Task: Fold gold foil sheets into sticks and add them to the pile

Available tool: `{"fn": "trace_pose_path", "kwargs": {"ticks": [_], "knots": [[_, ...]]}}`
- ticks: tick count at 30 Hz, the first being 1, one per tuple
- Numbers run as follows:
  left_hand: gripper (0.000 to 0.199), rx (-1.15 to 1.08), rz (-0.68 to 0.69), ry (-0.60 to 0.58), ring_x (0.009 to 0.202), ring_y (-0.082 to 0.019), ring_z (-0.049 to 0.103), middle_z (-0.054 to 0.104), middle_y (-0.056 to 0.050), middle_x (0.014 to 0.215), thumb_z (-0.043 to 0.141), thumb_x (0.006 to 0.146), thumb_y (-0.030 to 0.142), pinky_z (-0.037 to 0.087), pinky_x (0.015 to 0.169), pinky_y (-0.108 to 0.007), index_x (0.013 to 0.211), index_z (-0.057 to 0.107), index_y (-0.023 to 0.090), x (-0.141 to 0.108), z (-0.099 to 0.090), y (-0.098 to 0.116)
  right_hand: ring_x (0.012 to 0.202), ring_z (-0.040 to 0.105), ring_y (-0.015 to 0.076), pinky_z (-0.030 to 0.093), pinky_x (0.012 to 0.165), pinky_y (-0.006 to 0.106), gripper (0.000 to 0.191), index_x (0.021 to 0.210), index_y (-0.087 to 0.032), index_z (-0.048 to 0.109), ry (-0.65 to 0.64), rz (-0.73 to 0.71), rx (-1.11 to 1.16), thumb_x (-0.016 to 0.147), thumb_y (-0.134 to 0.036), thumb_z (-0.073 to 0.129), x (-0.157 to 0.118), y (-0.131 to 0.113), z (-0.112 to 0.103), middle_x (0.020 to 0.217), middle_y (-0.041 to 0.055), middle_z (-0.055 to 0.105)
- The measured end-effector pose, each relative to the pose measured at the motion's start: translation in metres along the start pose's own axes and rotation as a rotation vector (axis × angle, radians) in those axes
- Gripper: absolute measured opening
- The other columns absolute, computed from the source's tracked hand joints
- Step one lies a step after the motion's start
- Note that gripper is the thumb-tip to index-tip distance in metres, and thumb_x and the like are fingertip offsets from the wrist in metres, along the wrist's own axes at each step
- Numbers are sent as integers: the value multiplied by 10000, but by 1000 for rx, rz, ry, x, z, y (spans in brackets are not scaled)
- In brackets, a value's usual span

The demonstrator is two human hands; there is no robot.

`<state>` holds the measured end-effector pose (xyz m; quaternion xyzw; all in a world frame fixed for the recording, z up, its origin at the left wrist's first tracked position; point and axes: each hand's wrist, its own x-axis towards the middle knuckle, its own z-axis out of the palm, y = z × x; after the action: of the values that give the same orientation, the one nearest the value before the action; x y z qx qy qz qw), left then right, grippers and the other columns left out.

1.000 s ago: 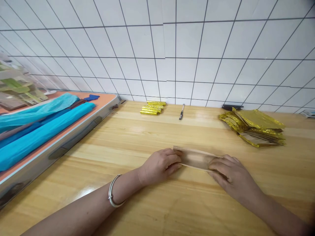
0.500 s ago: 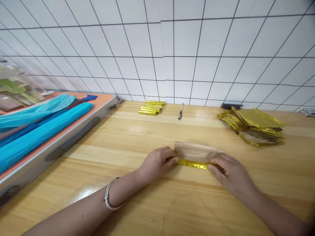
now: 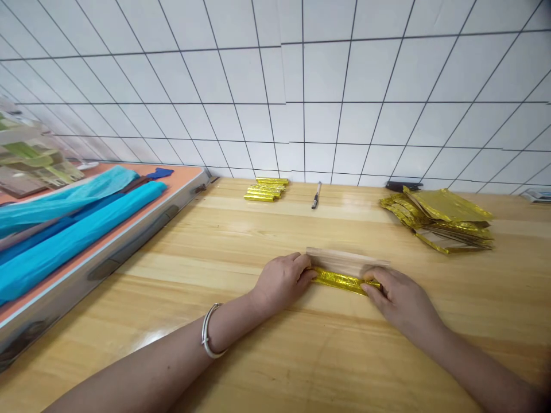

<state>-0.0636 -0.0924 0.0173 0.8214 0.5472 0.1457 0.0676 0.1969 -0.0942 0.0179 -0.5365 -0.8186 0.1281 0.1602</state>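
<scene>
A sheet of gold foil paper point(image 3: 342, 279) with a brown back lies on the wooden table, its near edge rolled or folded into a shiny gold strip. At the strip's left end, my left hand point(image 3: 282, 281) pinches the paper between thumb and fingers; a silver bangle sits on that wrist. My right hand point(image 3: 402, 298) grips the other end in the same way. Part of the brown side still lies flat beyond the strip. The paper's two ends are hidden under my fingers.
Several gold rolls point(image 3: 266, 189) lie near the tiled wall, with a pen point(image 3: 316, 195) to their right. A stack of gold paper sheets point(image 3: 447, 221) and a black object point(image 3: 403, 186) are at the back right. Blue rolled material point(image 3: 86, 229) rests on an orange-topped box point(image 3: 189, 174) at left.
The gold strip has become wider and the brown part showing has narrowed as the near edge turned away from me. My left hand has shifted slightly right.
</scene>
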Motion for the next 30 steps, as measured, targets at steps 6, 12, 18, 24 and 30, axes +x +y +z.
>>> {"fn": "trace_pose_path", "kwargs": {"ticks": [6, 12, 18, 24, 30], "knots": [[194, 89, -7, -28, 704, -153, 572, 588, -22, 797, 446, 885, 361, 430, 641, -252, 828, 503, 184, 1, -1, 3, 765, 585, 183, 400, 602, 263, 130, 888, -250, 560, -19, 60, -49, 828, -319, 467, 3, -2, -2, 846, -1, 640], [199, 147, 8, -23, 707, -156, 557, 572, -26, 815, 422, 901, 362, 438, 643, -264, 864, 502, 183, -1, -1, 5, 676, 569, 166, 376, 560, 252, 100, 840, -242, 543, -61, 90, -66, 808, -309, 476, 7, -3, -6, 791, -11, 631], [209, 247, 392, 5, 911, -203, 527, 568, -86, 1037, 370, 919, 201, 440, 797, -346, 1057, 526, 181, -2, -9, 9, 694, 578, 167, 390, 570, 251, 105, 854, -251, 551, -50, 78, -59, 801, -301, 476, 7, -1, -4, 806, -11, 635], [363, 54, 656, -120, 1161, -213, 441, 499, -97, 1268, 314, 924, 147, 378, 971, -354, 1267, 431, 168, -5, -10, 15, 656, 581, 158, 387, 535, 239, 102, 846, -255, 562, 13, 27, -41, 782, -283, 487, 7, 1, -1, 804, -10, 648], [568, -88, 529, -193, 1202, -258, 404, 435, -105, 1342, 429, 880, 449, 315, 1029, -393, 1361, 332, 162, -13, -9, 22, 689, 587, 161, 399, 565, 243, 109, 848, -249, 570, -4, 45, -45, 783, -279, 488, 7, -1, -3, 817, -6, 648]]}}
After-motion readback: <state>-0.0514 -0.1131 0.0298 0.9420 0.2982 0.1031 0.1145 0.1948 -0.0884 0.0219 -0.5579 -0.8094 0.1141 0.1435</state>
